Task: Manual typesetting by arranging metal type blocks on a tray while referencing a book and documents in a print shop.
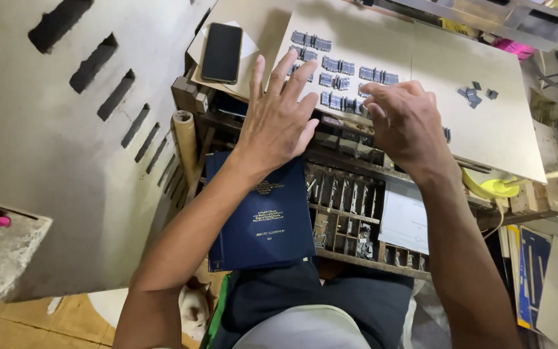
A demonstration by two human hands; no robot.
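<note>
Both hands [279, 119] [405, 123] over metal type pieces [337, 64] on board [485, 129], blue book [259, 220] below

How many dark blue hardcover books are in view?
2: one dark blue book on the person's lap under the left forearm, another book at the right edge, partly hidden by paper.

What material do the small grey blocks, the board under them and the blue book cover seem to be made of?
Blocks: probably metal; dull grey with a slight sheen and sharp edges.
Board: likely cardboard or thick paperboard; matte beige, flat and thin-edged.
Book: seemingly cloth or coated hardcover; dark blue, low gloss, with gold-coloured lettering.
</note>
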